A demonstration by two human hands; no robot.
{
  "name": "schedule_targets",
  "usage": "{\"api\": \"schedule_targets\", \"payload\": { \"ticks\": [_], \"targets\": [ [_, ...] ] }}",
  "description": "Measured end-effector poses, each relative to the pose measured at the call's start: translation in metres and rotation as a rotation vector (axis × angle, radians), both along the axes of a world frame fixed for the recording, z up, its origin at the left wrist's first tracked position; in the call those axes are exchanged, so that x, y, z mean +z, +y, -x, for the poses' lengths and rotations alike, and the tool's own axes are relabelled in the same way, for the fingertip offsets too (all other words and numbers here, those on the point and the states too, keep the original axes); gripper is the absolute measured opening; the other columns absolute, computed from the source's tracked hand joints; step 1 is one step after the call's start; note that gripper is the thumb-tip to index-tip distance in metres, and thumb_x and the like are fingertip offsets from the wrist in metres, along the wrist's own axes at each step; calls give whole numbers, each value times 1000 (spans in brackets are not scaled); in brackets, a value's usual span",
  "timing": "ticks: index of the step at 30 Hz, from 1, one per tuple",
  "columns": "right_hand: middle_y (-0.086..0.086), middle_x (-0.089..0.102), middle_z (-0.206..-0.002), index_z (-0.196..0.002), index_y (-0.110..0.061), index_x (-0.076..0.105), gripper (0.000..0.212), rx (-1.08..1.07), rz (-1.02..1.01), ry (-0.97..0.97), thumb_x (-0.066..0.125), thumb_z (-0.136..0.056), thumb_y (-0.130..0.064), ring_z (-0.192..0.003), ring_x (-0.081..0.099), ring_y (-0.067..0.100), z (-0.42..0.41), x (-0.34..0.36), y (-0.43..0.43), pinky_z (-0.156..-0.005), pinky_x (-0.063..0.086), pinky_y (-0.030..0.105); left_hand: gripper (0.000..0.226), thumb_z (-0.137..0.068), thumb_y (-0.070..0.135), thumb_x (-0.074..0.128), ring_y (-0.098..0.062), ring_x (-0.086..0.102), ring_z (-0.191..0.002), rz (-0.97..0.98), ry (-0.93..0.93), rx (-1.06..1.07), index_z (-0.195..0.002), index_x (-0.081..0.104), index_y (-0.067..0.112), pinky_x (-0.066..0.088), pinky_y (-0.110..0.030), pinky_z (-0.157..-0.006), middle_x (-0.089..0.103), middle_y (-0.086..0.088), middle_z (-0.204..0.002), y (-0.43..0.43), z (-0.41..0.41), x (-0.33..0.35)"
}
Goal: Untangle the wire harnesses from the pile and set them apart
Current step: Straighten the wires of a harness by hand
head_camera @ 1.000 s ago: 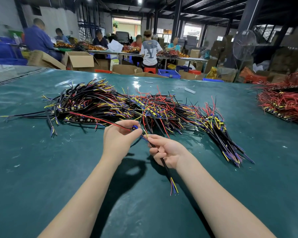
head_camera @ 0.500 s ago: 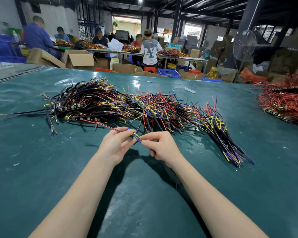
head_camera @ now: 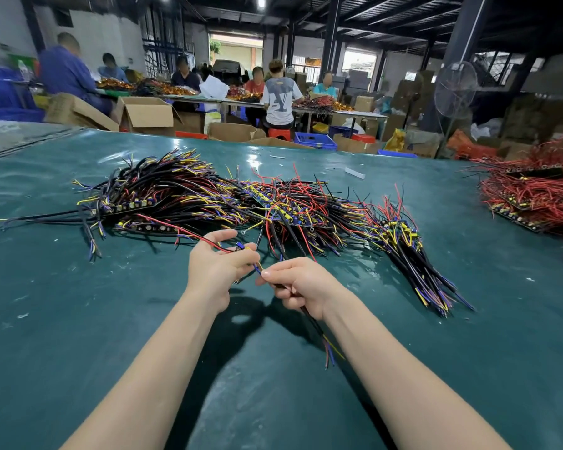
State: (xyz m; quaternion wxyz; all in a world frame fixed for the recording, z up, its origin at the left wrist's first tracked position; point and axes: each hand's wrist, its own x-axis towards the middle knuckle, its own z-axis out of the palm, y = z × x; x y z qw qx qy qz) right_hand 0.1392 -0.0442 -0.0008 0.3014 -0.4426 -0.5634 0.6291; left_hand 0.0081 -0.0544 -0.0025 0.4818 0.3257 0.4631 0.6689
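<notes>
At the left, the big pile of wire harnesses point(head_camera: 182, 196) lies across the far half of the green tabletop point(head_camera: 62, 319), with black, yellow, blue and red wires all crossed together. I judge that most of the work is not yet done, because no single harness lies alone beside the pile on this side.

Near the middle, the left hand point(head_camera: 213, 264) is raised just before the near edge of the pile. Its grip pinches the small blue and yellow connector point(head_camera: 241, 247) of one harness. A thin red wire point(head_camera: 189, 234) runs from there to the left and back into the pile.

Just beside it, the right hand point(head_camera: 301, 285) has its grip curled around the black cable point(head_camera: 311, 319), which seems to belong to the same harness. The coloured loose ends point(head_camera: 332, 355) of the cable hang out below the hand, toward the near side. So one harness looks almost free; only the red wire seems to tie it to the pile.

At the far right, a heap of red wires point(head_camera: 533, 196) lies well apart. Whether it is finished work, I cannot tell.
</notes>
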Motion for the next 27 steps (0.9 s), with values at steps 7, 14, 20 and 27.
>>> {"api": "schedule_targets", "payload": {
  "ticks": [7, 14, 20, 27],
  "targets": [
    [-7, 42, -42, -70, -4, 57, 27, 85, 90, -1, 48, -94, -14, -28, 25, -2, 0, -2, 0, -27, 14, 9, 49, -74, -21, 59, -7, 66, -56, -71, -62, 21, -109, 42, 9, 54, -17, -51, 62, -14, -75, 1, 25, 4],
    [-7, 47, -38, -72, -8, 58, 27, 91, 9, -79, 49, -95, -20, -29, 35, 1, 3, -5, -3, -29, 24, 11, 45, -74, -21, 59, -4, 65, -52, -147, -51, 42, -99, 48, 15, 52, -17, -50, 67, 2, -53, 1, 33, 8],
    [-8, 47, -46, -81, -9, 61, 25, 237, 58, 32, 41, -96, -10, -33, 34, 1, -13, -5, 1, -33, 26, 11, 40, -77, -22, 55, -2, 64, -50, -133, -175, 187, -100, 45, 10, 51, -14, -49, 61, -12, -70, 1, 56, 7],
    [-9, 27, -33, -70, -6, 63, 22, 71, -93, -96, 53, -89, -5, -28, 19, 3, -15, -9, 7, -35, 14, 7, 38, -78, -21, 54, -10, 63, -62, -122, -266, 263, -85, 43, 15, 52, -16, -50, 58, -12, -76, 3, 69, 8]
  ]
}}
